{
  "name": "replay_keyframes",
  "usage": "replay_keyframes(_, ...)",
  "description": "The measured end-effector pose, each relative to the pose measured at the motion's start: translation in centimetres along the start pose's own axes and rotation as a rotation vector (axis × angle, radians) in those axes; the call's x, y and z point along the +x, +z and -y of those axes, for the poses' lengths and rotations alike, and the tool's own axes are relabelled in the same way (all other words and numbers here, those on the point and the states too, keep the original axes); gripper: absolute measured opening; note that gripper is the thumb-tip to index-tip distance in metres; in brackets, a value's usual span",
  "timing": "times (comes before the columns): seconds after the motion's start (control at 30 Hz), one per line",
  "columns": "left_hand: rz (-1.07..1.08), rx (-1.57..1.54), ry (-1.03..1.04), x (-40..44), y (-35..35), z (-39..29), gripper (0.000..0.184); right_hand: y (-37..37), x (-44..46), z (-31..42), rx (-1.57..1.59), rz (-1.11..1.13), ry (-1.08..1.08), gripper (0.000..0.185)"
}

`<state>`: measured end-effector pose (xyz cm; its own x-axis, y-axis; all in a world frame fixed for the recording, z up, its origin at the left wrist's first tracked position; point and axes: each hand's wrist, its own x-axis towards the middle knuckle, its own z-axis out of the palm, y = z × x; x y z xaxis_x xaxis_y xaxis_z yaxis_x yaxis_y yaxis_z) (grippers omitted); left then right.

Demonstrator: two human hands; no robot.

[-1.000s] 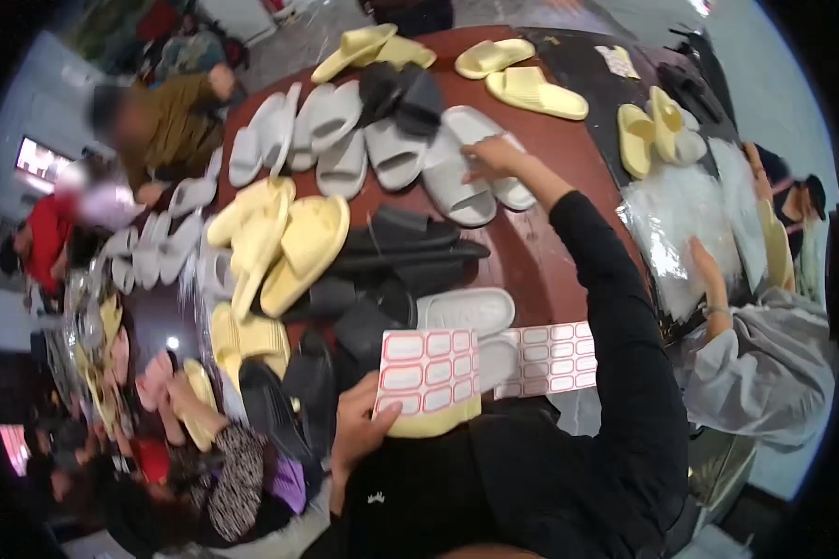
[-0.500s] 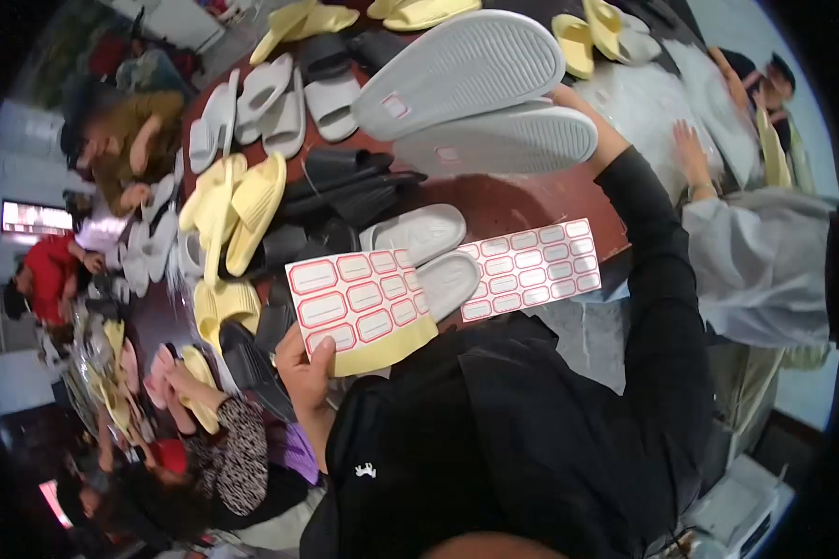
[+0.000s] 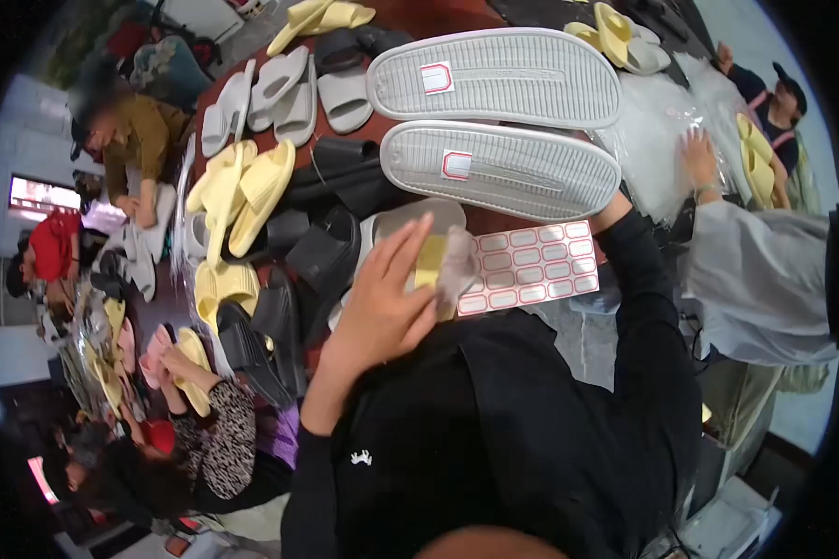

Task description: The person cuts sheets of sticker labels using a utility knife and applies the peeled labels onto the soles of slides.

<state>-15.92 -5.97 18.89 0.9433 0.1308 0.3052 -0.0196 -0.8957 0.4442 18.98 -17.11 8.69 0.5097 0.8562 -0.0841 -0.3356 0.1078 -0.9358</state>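
Observation:
My right hand (image 3: 612, 212) grips a pair of grey slippers, the upper slipper (image 3: 522, 79) and the lower slipper (image 3: 513, 175), from their right end. Their ribbed soles face me, each bearing a small red-bordered sticker. Most of that hand's fingers are hidden behind the soles. My left hand (image 3: 382, 303) is open with its fingers apart, over other grey slippers on the table. Close to its fingertips is a blurred yellow patch (image 3: 430, 261), seemingly part of a label sheet. To its right lies a sheet of red-bordered labels (image 3: 531, 265).
Yellow slippers (image 3: 263, 197), black slippers (image 3: 326, 247) and grey slippers (image 3: 284, 93) crowd the dark red table (image 3: 508, 222) to the left. Clear plastic bags (image 3: 653, 130) lie at right, with a co-worker's hand (image 3: 699, 158) on them. Other people work along the left.
The grey slippers have come lower and turned so both soles face me squarely. My left hand has moved up and right and opened, no longer pinching the label sheet at its edge.

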Motion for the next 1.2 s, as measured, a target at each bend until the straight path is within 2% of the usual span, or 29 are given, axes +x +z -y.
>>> replay_keyframes(0.07, 0.055, 0.054, 0.122, 1.5, 0.7, 0.7, 0.013, 0.7, -0.7, -0.3, 0.001, 0.008, 0.004, 0.054)
replay_keyframes(0.33, 0.083, 0.083, 0.146, 2.5, 0.6, 1.4, 0.013, 2.9, -1.7, -0.8, -0.034, 0.025, -0.009, 0.054)
replay_keyframes(0.5, -0.007, 0.019, 0.167, 3.3, -3.0, 1.6, 0.013, 4.2, -1.7, -0.7, -0.055, 0.031, -0.013, 0.055)
replay_keyframes(0.63, 0.003, 0.013, 0.179, 3.7, -3.9, 3.3, 0.012, 5.5, -1.2, -1.1, -0.070, 0.047, -0.026, 0.055)
replay_keyframes(0.73, 0.054, 0.045, 0.175, 4.1, -4.1, 3.7, 0.013, 6.5, -0.7, -1.1, -0.121, 0.078, -0.058, 0.055)
replay_keyframes(0.83, 0.188, -0.099, 0.243, 3.4, -5.0, 2.4, 0.013, 6.4, 0.1, -1.2, -0.206, 0.114, -0.141, 0.055)
replay_keyframes(0.97, 0.240, -0.519, 0.276, 0.3, -6.5, 2.4, 0.015, 6.1, 2.1, -0.9, -0.481, 0.192, -0.418, 0.056)
replay_keyframes(1.03, 0.247, -0.594, 0.264, -0.9, -6.8, 2.4, 0.016, 8.3, 0.6, 3.4, -0.486, 0.024, 0.021, 0.061)
replay_keyframes(1.07, 0.207, -0.637, 0.221, -1.6, -6.9, 2.4, 0.015, 8.5, 0.3, 4.6, -0.481, 0.015, 0.018, 0.061)
replay_keyframes(1.2, 0.083, -0.713, 0.050, -2.9, -6.2, 2.6, 0.013, 7.3, 1.8, 7.3, -1.272, -0.175, -0.183, 0.067)
